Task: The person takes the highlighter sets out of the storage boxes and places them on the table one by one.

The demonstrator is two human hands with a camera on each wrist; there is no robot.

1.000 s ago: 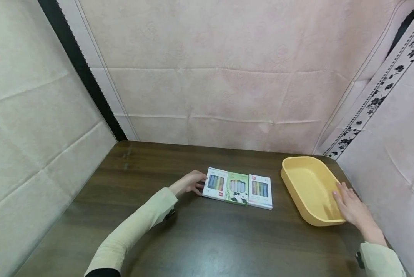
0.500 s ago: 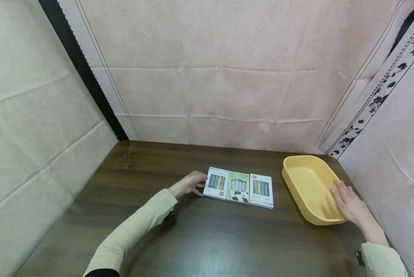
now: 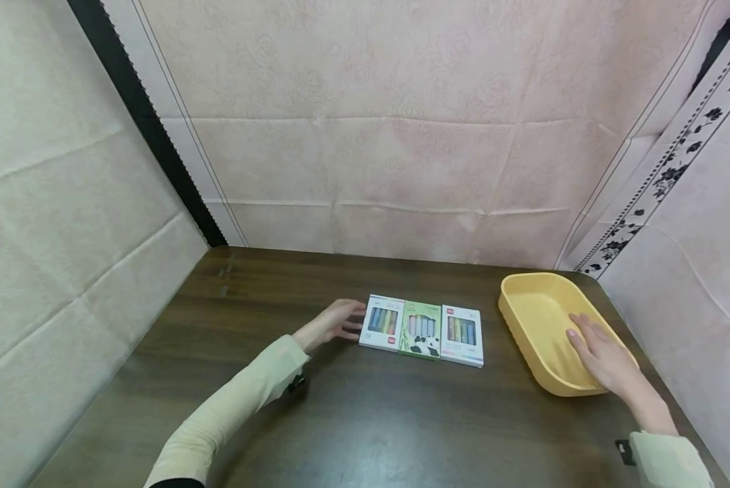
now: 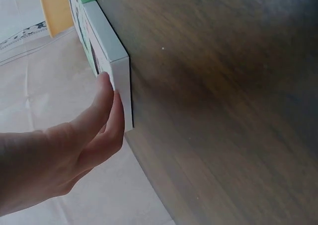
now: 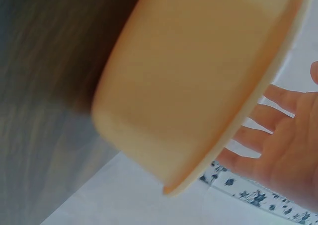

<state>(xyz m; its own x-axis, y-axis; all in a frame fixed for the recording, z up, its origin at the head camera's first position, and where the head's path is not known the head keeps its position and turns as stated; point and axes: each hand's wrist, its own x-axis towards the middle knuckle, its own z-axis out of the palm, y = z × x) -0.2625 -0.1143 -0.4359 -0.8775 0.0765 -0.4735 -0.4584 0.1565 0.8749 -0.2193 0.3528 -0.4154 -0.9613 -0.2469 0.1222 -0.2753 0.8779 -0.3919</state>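
Note:
In the head view three flat boxes lie side by side in a row on the table. A white box [image 3: 382,323] is on the left, a green box [image 3: 420,329] with a panda picture in the middle, another white box [image 3: 461,335] on the right. Coloured sticks show through their windows. My left hand [image 3: 336,320] has its fingers at the left end of the row; the left wrist view shows the fingertips [image 4: 103,81] right at the box's end face. Over the right side of a yellow plastic basin [image 3: 538,308], my right hand [image 3: 605,359] is spread, holding nothing.
The dark wooden table [image 3: 377,420] carries the boxes and the basin. Behind it hangs a pale pinkish cloth [image 3: 401,156]. More cloth closes off both sides, the right one with a black floral border [image 3: 663,179].
My right hand has shifted left from the basin's right rim to over its inside. The left hand has stayed nearly in place beside the row, and the boxes lie as before.

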